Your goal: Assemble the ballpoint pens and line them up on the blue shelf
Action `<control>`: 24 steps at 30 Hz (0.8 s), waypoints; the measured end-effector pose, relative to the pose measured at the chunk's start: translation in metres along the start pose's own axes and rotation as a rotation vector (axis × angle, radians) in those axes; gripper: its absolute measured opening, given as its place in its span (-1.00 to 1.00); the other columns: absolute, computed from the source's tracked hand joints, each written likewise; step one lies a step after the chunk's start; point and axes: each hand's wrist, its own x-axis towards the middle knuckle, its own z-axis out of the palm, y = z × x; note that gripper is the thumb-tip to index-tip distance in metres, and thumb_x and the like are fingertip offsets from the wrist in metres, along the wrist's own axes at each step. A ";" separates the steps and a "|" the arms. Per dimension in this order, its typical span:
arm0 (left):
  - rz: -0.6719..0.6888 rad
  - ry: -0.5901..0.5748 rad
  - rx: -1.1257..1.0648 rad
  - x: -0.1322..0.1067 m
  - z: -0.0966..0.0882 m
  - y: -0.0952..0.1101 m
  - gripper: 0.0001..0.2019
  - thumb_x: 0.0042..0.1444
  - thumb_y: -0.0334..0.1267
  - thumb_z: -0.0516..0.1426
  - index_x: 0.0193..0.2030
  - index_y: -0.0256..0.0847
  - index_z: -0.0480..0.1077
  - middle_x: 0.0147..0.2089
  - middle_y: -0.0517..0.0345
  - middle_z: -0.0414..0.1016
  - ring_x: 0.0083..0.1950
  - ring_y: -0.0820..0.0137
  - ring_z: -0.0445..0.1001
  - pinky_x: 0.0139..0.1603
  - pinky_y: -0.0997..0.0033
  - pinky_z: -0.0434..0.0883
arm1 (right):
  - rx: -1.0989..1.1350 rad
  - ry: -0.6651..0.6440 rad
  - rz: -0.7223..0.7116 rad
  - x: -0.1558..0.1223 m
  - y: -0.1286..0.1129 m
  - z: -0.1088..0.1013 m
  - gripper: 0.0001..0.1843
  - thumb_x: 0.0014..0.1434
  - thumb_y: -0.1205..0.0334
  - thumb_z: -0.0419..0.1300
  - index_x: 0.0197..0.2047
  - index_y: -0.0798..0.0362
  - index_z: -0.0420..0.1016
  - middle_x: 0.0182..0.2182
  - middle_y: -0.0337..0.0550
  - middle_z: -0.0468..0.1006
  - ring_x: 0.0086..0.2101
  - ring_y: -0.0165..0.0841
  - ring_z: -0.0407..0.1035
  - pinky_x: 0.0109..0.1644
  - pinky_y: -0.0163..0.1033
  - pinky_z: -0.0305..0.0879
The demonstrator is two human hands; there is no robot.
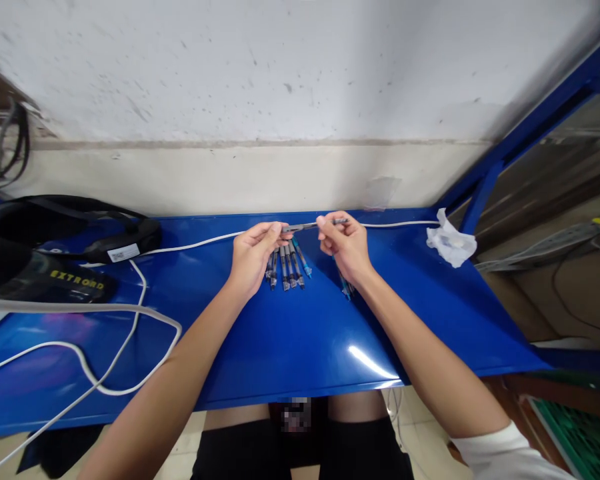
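Observation:
My left hand (254, 259) pinches one end of a slim grey pen (296, 228) above the tabletop. Thumb and fingers of my right hand (347, 248) close on the same line of the pen, and a dark tip sticks out past them. Whether it is one piece or two parts pulled apart I cannot tell. Beneath and beside my left hand lies a fan of several pens (287, 263), grey and dark with clear ends, one of them blue (304, 260). More pens (345, 287) lie partly hidden under my right hand.
The blue table (300, 347) stands against a stained white wall. A black headset-like strap (100, 233) and a dark item marked EXTRORD (75, 280) lie left, among looping white cables (85, 360). Crumpled white paper or plastic (451, 241) sits at right, near a blue metal frame (480, 197).

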 end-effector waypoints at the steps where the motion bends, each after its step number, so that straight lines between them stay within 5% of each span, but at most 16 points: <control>1: -0.001 0.006 0.009 0.001 -0.001 0.001 -0.73 0.27 0.02 0.43 -0.12 -0.15 0.72 -0.07 -0.02 0.76 -0.03 0.26 0.71 0.07 0.26 0.59 | 0.068 0.042 0.021 0.003 -0.001 -0.002 -0.53 0.15 -0.18 0.57 -0.25 -0.08 0.46 -0.49 -0.38 0.45 -0.56 -0.47 0.16 -0.55 -0.33 0.10; 6: 0.114 0.143 0.209 0.013 -0.021 0.006 -0.67 0.31 0.09 0.37 -0.11 -0.15 0.68 -0.12 -0.03 0.75 -0.09 0.26 0.69 -0.03 0.29 0.53 | 0.193 0.160 0.075 0.019 0.005 -0.020 -0.41 0.16 -0.36 0.49 -0.30 -0.11 0.32 -0.38 -0.28 0.48 -0.33 -0.35 0.43 -0.27 -0.24 0.48; 10: 0.256 0.148 0.657 0.023 -0.047 0.007 -0.74 0.26 0.01 0.40 -0.14 -0.14 0.66 -0.28 0.08 0.68 -0.25 0.29 0.59 -0.13 0.29 0.43 | 0.230 0.120 0.059 0.030 0.014 -0.037 -0.38 0.29 -0.40 0.36 -0.35 -0.11 0.21 -0.42 -0.29 0.42 -0.29 -0.30 0.45 -0.11 -0.12 0.55; 13: 0.221 0.028 0.999 0.026 -0.059 0.004 -0.80 0.22 -0.05 0.39 -0.25 -0.10 0.61 -0.39 0.14 0.60 -0.35 0.28 0.50 -0.22 0.27 0.34 | 0.354 0.109 0.063 0.033 0.015 -0.049 -0.38 0.38 -0.31 0.33 -0.43 -0.10 0.16 -0.58 -0.42 0.13 -0.53 -0.38 0.15 -0.30 -0.20 0.45; 16: 0.135 -0.065 1.187 0.025 -0.061 0.001 -0.75 0.27 -0.04 0.33 -0.37 -0.08 0.52 -0.42 0.13 0.60 -0.37 0.25 0.50 -0.29 0.26 0.26 | 0.488 0.062 0.082 0.030 0.013 -0.061 -0.35 0.42 -0.21 0.28 -0.52 -0.09 0.08 -0.63 -0.46 -0.06 -0.61 -0.43 -0.19 -0.55 -0.27 0.13; 19: 0.105 -0.091 1.268 0.023 -0.057 0.001 -0.73 0.27 -0.02 0.31 -0.39 -0.06 0.49 -0.41 0.12 0.62 -0.37 0.22 0.49 -0.31 0.26 0.20 | 0.573 0.041 0.079 0.027 0.011 -0.068 -0.35 0.41 -0.15 0.21 -0.56 -0.10 -0.03 -0.66 -0.45 -0.11 -0.62 -0.44 -0.31 -0.62 -0.28 -0.06; 24: 0.120 -0.123 1.323 0.021 -0.052 0.003 -0.75 0.27 -0.04 0.31 -0.38 -0.05 0.50 -0.39 0.14 0.63 -0.36 0.21 0.49 -0.32 0.27 0.16 | 0.611 0.050 0.078 0.026 0.006 -0.067 -0.39 0.37 -0.06 0.16 -0.56 -0.09 -0.12 -0.67 -0.46 -0.15 -0.61 -0.45 -0.39 -0.64 -0.31 -0.10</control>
